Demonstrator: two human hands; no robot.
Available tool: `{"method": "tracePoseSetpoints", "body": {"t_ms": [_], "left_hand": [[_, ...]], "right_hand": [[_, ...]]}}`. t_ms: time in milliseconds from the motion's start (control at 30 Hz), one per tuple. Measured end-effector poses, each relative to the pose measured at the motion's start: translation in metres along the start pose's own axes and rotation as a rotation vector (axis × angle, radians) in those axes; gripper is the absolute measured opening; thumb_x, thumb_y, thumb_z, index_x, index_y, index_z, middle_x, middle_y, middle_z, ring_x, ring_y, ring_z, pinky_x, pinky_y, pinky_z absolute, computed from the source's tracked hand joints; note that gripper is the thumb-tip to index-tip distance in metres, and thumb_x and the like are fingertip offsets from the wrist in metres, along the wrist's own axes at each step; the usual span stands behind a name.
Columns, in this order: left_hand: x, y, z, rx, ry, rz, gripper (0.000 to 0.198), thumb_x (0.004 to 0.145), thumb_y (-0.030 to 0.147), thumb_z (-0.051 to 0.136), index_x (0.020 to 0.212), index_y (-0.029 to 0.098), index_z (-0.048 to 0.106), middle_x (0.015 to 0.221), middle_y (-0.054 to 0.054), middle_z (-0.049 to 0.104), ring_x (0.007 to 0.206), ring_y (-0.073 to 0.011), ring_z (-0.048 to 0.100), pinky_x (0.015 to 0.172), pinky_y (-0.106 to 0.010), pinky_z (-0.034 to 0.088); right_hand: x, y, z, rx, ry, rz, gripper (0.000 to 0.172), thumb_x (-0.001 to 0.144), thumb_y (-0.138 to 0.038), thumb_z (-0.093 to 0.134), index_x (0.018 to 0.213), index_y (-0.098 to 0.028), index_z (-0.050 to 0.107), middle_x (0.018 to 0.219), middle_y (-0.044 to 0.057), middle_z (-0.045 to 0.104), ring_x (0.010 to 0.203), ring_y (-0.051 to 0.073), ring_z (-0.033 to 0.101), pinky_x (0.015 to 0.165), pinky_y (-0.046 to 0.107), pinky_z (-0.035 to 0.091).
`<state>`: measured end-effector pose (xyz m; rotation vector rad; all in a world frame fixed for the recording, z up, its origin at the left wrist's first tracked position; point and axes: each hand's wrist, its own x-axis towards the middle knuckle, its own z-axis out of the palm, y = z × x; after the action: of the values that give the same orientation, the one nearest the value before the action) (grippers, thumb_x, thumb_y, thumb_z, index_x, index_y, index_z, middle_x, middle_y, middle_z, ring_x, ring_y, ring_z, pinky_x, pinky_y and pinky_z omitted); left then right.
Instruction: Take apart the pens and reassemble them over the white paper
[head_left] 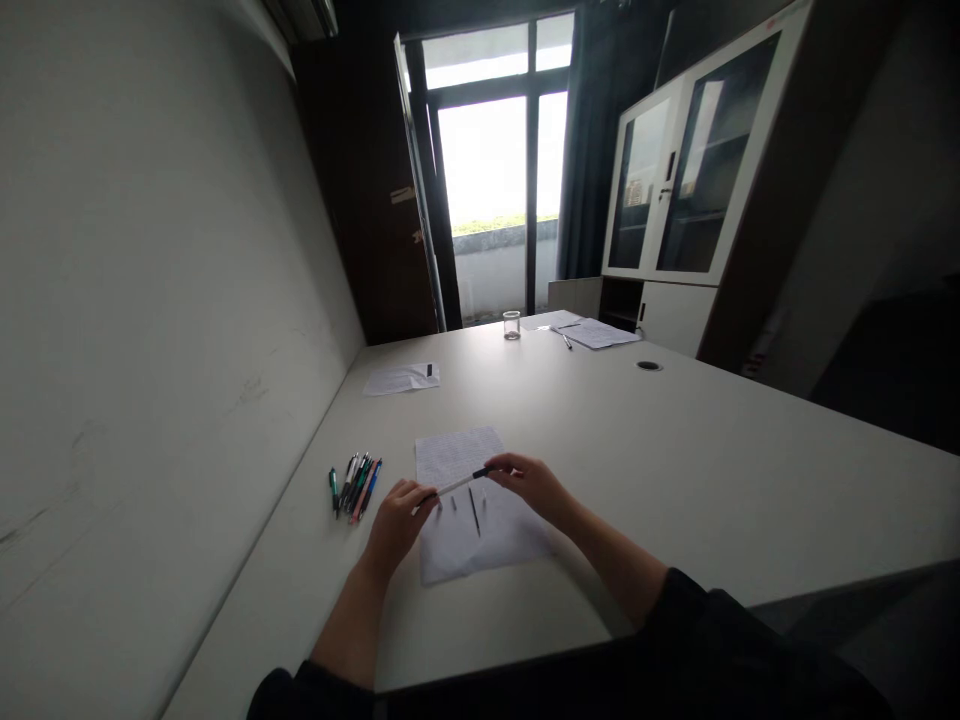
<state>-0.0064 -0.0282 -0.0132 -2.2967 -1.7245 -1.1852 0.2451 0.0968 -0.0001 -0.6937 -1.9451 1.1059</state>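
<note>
A white-barrelled pen [456, 484] is held aslant between two hands above the tabletop [720, 460], near its front edge. Its lower end is pinched between the thumb and fingers of the left hand [401, 510], while its black end is pinched by the fingertips of the right hand [534, 484], so that the middle of the barrel is left uncovered. Whether the two parts of the pen are fully joined cannot be told. Beneath the hands, a sheet of paper [459, 447] covered with fine writing is partly overlapped by a paler, blank-looking sheet [480, 556]. On the paper, a thin dark rod [474, 510] is laid lengthwise, flanked by a few small parts [453, 503] too small to be identified. To the left of the left hand, several pens [362, 488] are gathered side by side, with a green pen [334, 492] set slightly apart at the outer side. Farther back, a sheet [397, 380] marked with a small dark rectangle is placed near the wall [150, 300]. At the far end, a clear cup [511, 327] is stood beside spread papers [604, 334], by which another pen [567, 342] is laid.
</note>
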Motion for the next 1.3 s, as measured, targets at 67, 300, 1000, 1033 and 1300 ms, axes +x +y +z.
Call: {"method": "tracePoseSetpoints", "body": {"t_ms": [67, 300, 1000, 1033, 1300], "left_hand": [[0.0, 0.0, 0.0, 0.001, 0.0, 0.003, 0.012, 0.094, 0.025, 0.058, 0.102, 0.023, 0.067, 0.092, -0.005, 0.068, 0.088, -0.0209, 0.059, 0.08, -0.035, 0.05], [0.001, 0.004, -0.002, 0.022, 0.004, 0.035, 0.013, 0.094, 0.024, 0.058, 0.102, 0.024, 0.068, 0.09, -0.004, 0.068, 0.085, -0.0209, 0.06, 0.076, -0.035, 0.051], [0.003, 0.009, 0.002, 0.017, 0.029, 0.05, 0.015, 0.094, 0.027, 0.057, 0.105, 0.024, 0.068, 0.09, -0.005, 0.068, 0.086, -0.0215, 0.061, 0.077, -0.036, 0.053], [0.003, 0.008, 0.001, 0.016, 0.045, 0.042, 0.015, 0.094, 0.027, 0.057, 0.104, 0.024, 0.068, 0.09, -0.006, 0.068, 0.086, -0.0216, 0.061, 0.077, -0.036, 0.052], [0.003, 0.007, 0.0, 0.013, 0.05, 0.013, 0.014, 0.093, 0.025, 0.058, 0.103, 0.023, 0.068, 0.091, -0.006, 0.068, 0.087, -0.0214, 0.061, 0.077, -0.035, 0.052]], "right_hand": [[0.0, 0.001, 0.0, -0.005, -0.007, 0.002, 0.03, 0.082, -0.043, 0.066, 0.098, -0.019, 0.074, 0.087, 0.005, 0.073, 0.071, 0.015, 0.06, 0.065, 0.027, 0.047], [0.0, 0.004, 0.002, -0.022, -0.029, 0.009, 0.028, 0.081, -0.043, 0.068, 0.095, -0.02, 0.075, 0.077, 0.002, 0.07, 0.063, 0.013, 0.055, 0.059, 0.025, 0.045], [-0.003, 0.004, 0.007, -0.268, -0.103, -0.193, 0.021, 0.083, -0.035, 0.07, 0.098, -0.022, 0.072, 0.087, 0.003, 0.07, 0.064, 0.013, 0.056, 0.066, 0.026, 0.048], [-0.002, 0.007, 0.006, -0.312, -0.107, -0.191, 0.019, 0.082, -0.033, 0.071, 0.098, -0.022, 0.072, 0.089, 0.003, 0.069, 0.065, 0.013, 0.057, 0.067, 0.026, 0.048], [0.0, 0.023, 0.009, -0.45, -0.156, -0.172, 0.015, 0.081, -0.027, 0.073, 0.095, -0.023, 0.074, 0.089, 0.005, 0.066, 0.084, 0.019, 0.063, 0.082, 0.03, 0.048]]}}
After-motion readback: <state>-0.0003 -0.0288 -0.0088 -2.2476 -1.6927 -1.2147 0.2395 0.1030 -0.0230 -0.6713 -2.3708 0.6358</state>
